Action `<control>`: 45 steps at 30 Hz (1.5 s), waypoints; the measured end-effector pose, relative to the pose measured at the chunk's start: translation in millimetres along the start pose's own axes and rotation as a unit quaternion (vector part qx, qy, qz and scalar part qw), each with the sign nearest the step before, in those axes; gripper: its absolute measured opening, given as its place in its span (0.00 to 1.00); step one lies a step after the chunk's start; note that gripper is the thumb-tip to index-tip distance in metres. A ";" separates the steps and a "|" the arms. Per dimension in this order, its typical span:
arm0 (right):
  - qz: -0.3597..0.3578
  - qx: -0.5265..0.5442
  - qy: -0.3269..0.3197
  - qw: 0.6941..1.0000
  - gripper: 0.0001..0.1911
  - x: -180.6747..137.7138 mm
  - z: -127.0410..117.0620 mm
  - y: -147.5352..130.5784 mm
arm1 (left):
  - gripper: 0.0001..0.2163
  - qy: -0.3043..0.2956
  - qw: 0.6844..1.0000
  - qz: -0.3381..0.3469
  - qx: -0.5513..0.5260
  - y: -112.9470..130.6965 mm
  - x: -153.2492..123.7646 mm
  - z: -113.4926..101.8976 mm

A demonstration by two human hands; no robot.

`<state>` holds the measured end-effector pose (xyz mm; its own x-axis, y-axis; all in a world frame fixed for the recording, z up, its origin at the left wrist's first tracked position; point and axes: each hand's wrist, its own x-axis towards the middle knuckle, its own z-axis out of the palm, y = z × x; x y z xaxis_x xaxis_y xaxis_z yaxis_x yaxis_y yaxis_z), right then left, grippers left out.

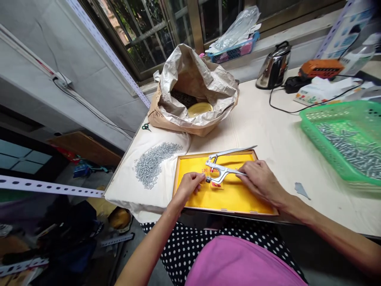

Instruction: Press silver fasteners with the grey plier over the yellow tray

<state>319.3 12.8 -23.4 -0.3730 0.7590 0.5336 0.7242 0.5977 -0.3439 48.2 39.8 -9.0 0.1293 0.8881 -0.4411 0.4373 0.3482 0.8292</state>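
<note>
A silver hand press plier (223,165) lies on a yellow tray (238,198) at the table's near edge, its upper handle raised toward the back right. My right hand (260,180) is closed around the lower handle. My left hand (190,184) pinches something small at the plier's jaw; the piece is too small to name. A pile of small grey metal pins (153,163) lies on white cloth (131,186) just left of the tray.
A crumpled paper sack (193,91) with a yellow bowl (200,109) inside stands behind the tray. A green basket (309,123) of metal pins sits at the right. A kettle (275,65), cables and an orange box (320,67) line the back. Small scissors (145,127) lie at the left edge.
</note>
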 end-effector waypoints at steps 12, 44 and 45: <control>0.066 0.039 0.113 0.991 0.07 -1.5 -37.5 1.0 | 0.04 0.100 0.959 0.158 0.214 6.9 0.1 49.8; -0.040 -0.007 -0.135 0.990 0.07 5.4 47.3 -17.7 | 0.12 0.115 0.838 0.151 0.512 29.4 147.9 -107.1; -0.035 -0.006 -0.137 0.990 0.06 6.0 45.6 -18.2 | 0.11 0.111 0.841 0.154 0.506 29.8 148.2 -107.4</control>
<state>277.5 18.3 -49.2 -0.5644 0.7584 0.3260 0.6973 0.6494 -0.3035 -15.2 214.0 -12.8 0.2551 0.9627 -0.0901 0.9619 -0.2432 0.1249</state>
